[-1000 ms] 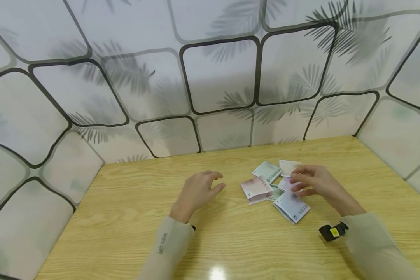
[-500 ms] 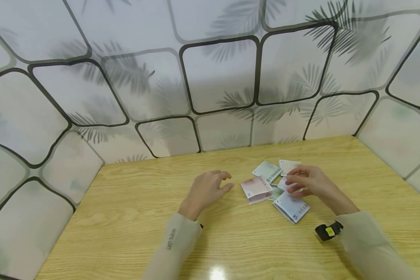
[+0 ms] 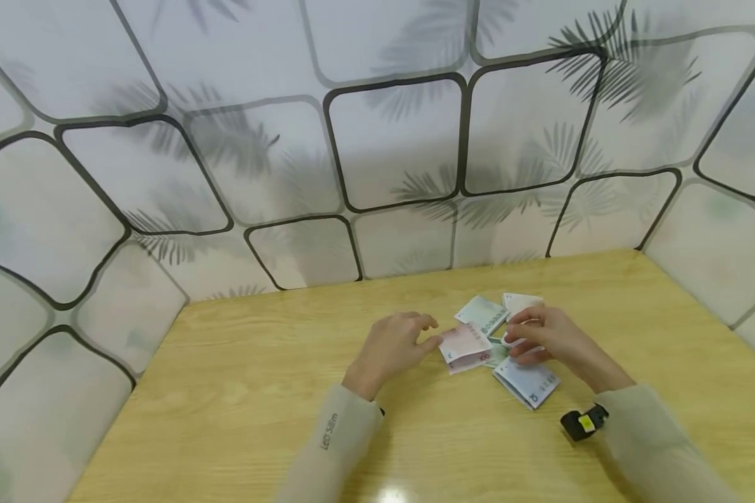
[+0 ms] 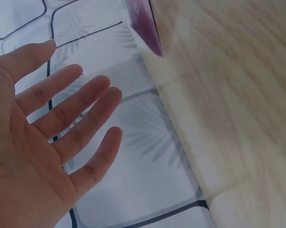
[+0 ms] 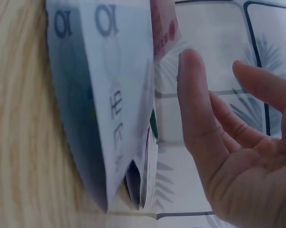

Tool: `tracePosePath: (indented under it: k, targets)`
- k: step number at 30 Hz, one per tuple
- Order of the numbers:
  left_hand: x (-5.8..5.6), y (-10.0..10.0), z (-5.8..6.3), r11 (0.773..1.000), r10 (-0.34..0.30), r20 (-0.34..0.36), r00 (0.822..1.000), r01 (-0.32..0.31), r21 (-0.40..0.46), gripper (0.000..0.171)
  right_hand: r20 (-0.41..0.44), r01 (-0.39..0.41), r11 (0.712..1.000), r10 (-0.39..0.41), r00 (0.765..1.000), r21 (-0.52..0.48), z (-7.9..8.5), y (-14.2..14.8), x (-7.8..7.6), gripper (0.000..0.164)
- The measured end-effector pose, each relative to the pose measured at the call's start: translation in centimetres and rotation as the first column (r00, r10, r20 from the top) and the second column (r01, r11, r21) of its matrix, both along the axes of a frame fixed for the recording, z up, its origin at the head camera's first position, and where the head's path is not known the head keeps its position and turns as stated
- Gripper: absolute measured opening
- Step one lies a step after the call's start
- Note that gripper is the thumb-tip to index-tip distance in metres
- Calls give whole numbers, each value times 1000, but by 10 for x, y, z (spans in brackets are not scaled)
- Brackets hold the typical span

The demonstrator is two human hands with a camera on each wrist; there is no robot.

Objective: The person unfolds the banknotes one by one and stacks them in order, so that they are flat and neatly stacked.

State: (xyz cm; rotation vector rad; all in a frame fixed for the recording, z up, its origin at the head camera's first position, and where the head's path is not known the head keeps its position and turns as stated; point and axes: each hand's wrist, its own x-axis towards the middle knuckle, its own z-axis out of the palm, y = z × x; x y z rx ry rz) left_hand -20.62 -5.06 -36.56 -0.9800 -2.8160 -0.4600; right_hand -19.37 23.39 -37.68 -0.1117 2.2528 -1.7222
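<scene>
Several folded banknotes lie in a loose cluster on the table's right half. A pink folded note (image 3: 464, 344) is at the cluster's left; a green note (image 3: 481, 314) and a pale note (image 3: 519, 302) are behind. At the front, a bluish note (image 3: 527, 384) marked 10 (image 5: 116, 95) stands partly unfolded. Part of another green note (image 3: 498, 355) shows between them. My left hand (image 3: 395, 349) has its fingertips right at the pink note's left edge, fingers relaxed and palm bare. Over the cluster's right side hovers my right hand (image 3: 556, 341), fingers loosely bent, nothing between them, hiding part of a note.
The wooden table (image 3: 258, 391) meets a wall covering (image 3: 396, 140) with a stone-and-leaf pattern at the back and both sides. A small black device with a yellow mark (image 3: 584, 423) is strapped at the right wrist.
My left hand has moved right, from apart to the pink note's edge. My right hand has shifted slightly left above the notes. The view has tilted a little; the notes keep their arrangement.
</scene>
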Motion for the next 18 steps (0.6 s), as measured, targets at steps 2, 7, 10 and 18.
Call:
tracePosePath:
  k: [2,7,10,18]
  targets:
    - [1,3,-3,1000,-4,-1,1000,4,2,28,1,-2,1000,2,1000,1,-2,-1,0,38]
    - [0,10,-5,1000,-19,-5,1000,19,7,26,9,-28,999,28,1000,-32,-6,-4,-1,38]
    - [0,13,-5,1000,-27,-10,1000,27,-1,27,36,-26,999,27,999,-34,-8,-7,0,36]
    - [1,22,-4,997,-41,-29,999,39,-66,28,81,-14,1000,13,997,3,-7,-8,0,35]
